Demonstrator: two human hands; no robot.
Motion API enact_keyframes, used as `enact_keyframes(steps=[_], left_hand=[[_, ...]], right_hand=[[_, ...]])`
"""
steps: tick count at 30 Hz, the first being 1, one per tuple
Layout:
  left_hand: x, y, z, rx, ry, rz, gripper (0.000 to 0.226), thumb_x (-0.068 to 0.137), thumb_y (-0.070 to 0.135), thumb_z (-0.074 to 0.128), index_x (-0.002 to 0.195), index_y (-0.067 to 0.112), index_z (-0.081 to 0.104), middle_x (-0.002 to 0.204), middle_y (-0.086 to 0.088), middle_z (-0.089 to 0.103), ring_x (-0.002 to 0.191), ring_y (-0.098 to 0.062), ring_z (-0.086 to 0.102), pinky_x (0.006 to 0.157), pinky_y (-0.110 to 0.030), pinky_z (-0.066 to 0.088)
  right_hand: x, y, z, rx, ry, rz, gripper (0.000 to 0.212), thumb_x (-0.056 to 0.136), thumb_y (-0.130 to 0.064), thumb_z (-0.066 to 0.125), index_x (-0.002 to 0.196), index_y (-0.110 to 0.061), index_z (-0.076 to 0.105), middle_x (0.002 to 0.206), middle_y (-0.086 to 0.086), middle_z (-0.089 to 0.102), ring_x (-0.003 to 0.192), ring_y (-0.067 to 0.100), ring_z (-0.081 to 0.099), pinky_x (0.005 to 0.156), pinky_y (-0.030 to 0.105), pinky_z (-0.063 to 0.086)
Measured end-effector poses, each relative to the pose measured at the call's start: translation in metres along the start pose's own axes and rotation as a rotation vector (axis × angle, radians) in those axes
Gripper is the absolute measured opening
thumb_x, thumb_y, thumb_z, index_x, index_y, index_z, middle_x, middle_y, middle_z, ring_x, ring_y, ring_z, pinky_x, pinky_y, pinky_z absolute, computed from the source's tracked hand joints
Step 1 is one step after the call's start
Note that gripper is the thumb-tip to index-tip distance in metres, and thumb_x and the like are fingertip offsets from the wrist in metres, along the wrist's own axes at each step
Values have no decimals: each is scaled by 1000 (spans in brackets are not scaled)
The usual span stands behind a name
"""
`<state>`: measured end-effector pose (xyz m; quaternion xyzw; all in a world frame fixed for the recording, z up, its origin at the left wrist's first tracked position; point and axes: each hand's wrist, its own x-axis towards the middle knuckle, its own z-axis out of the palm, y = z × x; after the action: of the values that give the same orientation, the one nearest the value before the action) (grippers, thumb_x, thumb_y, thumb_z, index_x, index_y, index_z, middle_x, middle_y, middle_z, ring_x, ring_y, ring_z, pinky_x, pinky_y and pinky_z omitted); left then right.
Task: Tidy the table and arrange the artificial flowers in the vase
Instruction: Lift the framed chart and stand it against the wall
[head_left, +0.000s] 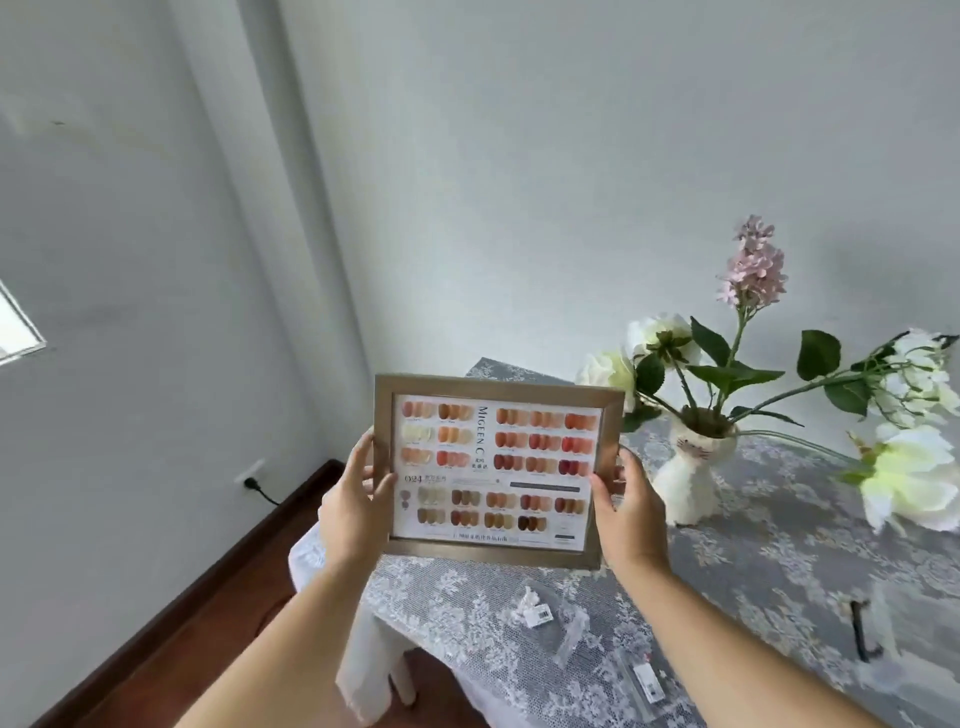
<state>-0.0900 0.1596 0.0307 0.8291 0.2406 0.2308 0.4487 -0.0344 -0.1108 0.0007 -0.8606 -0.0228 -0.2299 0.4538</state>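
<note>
I hold a gold-framed nail-colour chart (496, 462) up in the air over the table's left end. My left hand (356, 499) grips its left edge and my right hand (626, 506) grips its right edge. Behind it to the right stands a white cat-shaped vase (685, 470) on the lace-covered table (753, 561). Several artificial flowers are in the vase: a pink lilac spray (753, 265), white blooms (660, 338) at the back and a large white flower (914, 478) drooping to the right.
Small clear plastic packets (545, 613) with labels lie on the cloth near the front, another packet (647, 683) closer to me. A black clip-like object (865, 631) lies at the right. A wall socket with a plug (252, 480) is low on the left wall.
</note>
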Motion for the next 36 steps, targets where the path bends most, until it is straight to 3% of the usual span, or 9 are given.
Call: enact_keyframes(steps=[2, 6, 13, 18, 24, 31, 36], left_hand=[[24, -13, -22, 27, 20, 10, 53, 85, 26, 60, 126, 52, 38, 91, 9, 68, 72, -7, 64, 61, -29, 53], [80, -31, -50, 45, -4, 44, 53, 86, 28, 60, 128, 51, 36, 86, 14, 64, 66, 9, 55, 48, -16, 42], [165, -38, -50, 48, -103, 53, 53, 85, 31, 60, 126, 54, 36, 82, 18, 62, 67, 8, 53, 48, -18, 39], [203, -31, -13, 51, -151, 98, 55, 84, 30, 62, 128, 50, 37, 85, 16, 63, 68, 7, 51, 51, -16, 34], [243, -28, 49, 103, -235, 68, 55, 84, 30, 62, 129, 47, 35, 95, 7, 66, 79, -14, 55, 60, -27, 42], [292, -20, 115, 106, -344, 98, 59, 83, 28, 63, 130, 48, 33, 91, 14, 64, 73, -8, 54, 53, -21, 37], [346, 0, 176, 84, -428, 146, 56, 85, 21, 59, 129, 44, 32, 94, 10, 68, 66, -2, 54, 51, -21, 40]], right_hand=[[5, -21, 29, 16, -25, -13, 28, 86, -17, 62, 110, -21, 49, 87, -4, 64, 72, 15, 61, 56, 28, 52], [17, -56, 81, 10, 0, -16, 28, 86, -16, 61, 112, -17, 50, 87, 0, 65, 70, 14, 61, 56, 28, 54], [48, -78, 129, -43, 44, 53, 35, 87, -18, 59, 119, -10, 50, 92, 6, 67, 74, 21, 64, 61, 40, 57], [83, -64, 137, -96, 83, 92, 35, 87, -19, 59, 120, -11, 50, 94, 5, 66, 78, 21, 63, 65, 40, 56], [131, -29, 153, -187, 109, 158, 40, 88, -19, 59, 125, -12, 47, 97, 7, 66, 81, 24, 63, 65, 43, 56], [181, 5, 180, -289, 166, 275, 42, 90, -20, 55, 131, -14, 45, 105, 10, 66, 84, 28, 63, 67, 43, 54], [229, 23, 205, -274, 367, 343, 38, 90, -15, 55, 128, -10, 48, 112, 12, 65, 88, 32, 64, 67, 40, 53]])
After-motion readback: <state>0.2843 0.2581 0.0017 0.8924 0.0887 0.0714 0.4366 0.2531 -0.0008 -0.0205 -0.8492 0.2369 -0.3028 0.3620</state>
